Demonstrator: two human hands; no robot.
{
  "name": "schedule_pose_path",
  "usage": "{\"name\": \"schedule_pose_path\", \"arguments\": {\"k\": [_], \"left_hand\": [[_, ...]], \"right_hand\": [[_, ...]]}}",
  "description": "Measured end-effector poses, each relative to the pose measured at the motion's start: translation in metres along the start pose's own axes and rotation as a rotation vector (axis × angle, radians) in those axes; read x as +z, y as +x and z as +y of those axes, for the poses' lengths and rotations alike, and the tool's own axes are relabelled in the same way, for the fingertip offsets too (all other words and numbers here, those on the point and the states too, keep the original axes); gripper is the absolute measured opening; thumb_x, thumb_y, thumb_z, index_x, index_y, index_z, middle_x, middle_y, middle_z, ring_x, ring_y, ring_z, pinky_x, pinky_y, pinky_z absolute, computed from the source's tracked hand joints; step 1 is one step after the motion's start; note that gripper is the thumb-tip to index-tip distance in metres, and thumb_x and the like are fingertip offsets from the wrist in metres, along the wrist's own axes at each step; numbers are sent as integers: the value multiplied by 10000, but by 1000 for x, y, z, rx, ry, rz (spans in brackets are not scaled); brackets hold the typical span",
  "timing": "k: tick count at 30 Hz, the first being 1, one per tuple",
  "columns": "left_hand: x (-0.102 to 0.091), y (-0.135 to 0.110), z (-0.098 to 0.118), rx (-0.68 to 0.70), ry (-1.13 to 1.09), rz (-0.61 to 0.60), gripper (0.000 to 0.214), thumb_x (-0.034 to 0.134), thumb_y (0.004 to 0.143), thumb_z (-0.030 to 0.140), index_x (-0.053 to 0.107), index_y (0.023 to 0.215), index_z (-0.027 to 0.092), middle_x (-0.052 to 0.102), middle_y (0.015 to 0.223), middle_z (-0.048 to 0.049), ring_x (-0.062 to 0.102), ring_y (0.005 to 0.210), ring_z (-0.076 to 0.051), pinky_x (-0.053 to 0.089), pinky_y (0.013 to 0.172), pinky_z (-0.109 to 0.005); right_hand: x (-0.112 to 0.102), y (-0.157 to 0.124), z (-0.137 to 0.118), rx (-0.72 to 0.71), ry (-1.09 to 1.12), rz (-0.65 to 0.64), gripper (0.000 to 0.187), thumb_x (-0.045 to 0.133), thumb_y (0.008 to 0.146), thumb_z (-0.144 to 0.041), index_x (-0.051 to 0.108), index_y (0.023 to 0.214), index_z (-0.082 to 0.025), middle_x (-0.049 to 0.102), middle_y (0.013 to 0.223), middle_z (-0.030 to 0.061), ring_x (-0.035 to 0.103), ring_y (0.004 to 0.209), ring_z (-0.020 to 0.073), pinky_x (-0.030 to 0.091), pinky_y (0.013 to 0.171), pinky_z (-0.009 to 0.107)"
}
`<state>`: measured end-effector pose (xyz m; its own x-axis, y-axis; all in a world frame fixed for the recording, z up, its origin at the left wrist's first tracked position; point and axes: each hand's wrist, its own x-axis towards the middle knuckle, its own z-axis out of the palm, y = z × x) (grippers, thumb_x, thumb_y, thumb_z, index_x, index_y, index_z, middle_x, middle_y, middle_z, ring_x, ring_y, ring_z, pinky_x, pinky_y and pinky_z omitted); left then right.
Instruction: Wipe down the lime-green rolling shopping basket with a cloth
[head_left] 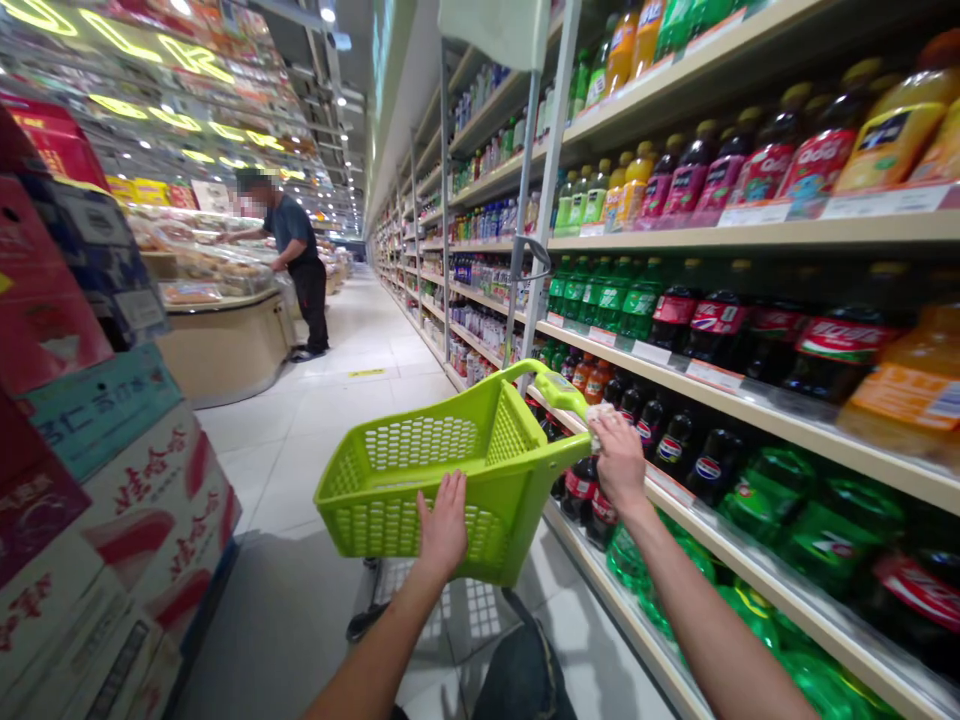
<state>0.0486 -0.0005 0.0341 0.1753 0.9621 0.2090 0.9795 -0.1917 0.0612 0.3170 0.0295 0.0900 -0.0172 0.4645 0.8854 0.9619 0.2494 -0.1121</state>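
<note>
In front of me stands a bright green shopping cart [514, 515] with a perforated plastic basket, turned sideways in the aisle. My left hand [444, 525] lies against the basket's near side, its fingers stretched out and holding nothing. At the right end of the cart, my right hand [619, 458] grips a crumpled whitish cloth [598, 420] and presses it on the green handle [561, 392]. Part of the cloth is hidden under the fingers. No goods show inside the basket.
Shelves of soda and juice bottles [718, 318] run along the right, close to my right arm. Stacked cartons [161, 500] line the left. Farther off, a person [296, 240] leans over a display counter [217, 345]. Tiled floor [375, 375] stretches ahead.
</note>
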Motion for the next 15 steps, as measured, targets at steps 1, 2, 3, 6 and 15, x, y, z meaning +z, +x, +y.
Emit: {"name": "schedule_pose_path", "arguments": {"k": [1, 2, 3, 6, 15], "left_hand": [[0, 0, 1, -12, 5, -4, 749, 333, 634, 17, 197, 1359, 147, 161, 1443, -34, 154, 1322, -198, 158, 1032, -557], [0, 0, 2, -23, 11, -10, 749, 340, 633, 21, 199, 1359, 143, 158, 1443, -39, 155, 1321, -202, 170, 1029, -556], [-1, 0, 3, -30, 17, -14, 749, 345, 632, 23, 205, 1357, 142, 160, 1442, -43, 159, 1320, -205, 179, 1026, -554], [-2, 3, 1, -18, 33, -10, 733, 357, 635, 31, 240, 1348, 155, 199, 1434, -53, 188, 1313, -210, 176, 1028, -551], [-8, 7, -5, -58, 33, -63, 715, 367, 655, 39, 229, 1349, 146, 211, 1430, -88, 202, 1308, -210, 177, 1025, -546]], "right_hand": [[-1, -2, 2, 13, 1, 14, 420, 336, 781, -41, 602, 1080, -169, 592, 1138, 97, 374, 1223, 227, 340, 966, 480], [-1, -6, -1, -10, 20, 12, 410, 340, 786, -45, 606, 1072, -169, 596, 1132, 93, 380, 1221, 220, 350, 966, 470], [1, -10, -8, -68, 53, -5, 400, 346, 790, -46, 612, 1060, -172, 598, 1130, 85, 387, 1217, 209, 361, 965, 450], [9, -20, -32, -284, 148, -99, 380, 364, 800, -43, 626, 1029, -195, 601, 1135, 48, 408, 1205, 183, 385, 960, 395], [6, -9, -19, -123, 57, -8, 386, 366, 805, -52, 602, 1079, -184, 590, 1150, 70, 385, 1221, 190, 370, 974, 419]]}}
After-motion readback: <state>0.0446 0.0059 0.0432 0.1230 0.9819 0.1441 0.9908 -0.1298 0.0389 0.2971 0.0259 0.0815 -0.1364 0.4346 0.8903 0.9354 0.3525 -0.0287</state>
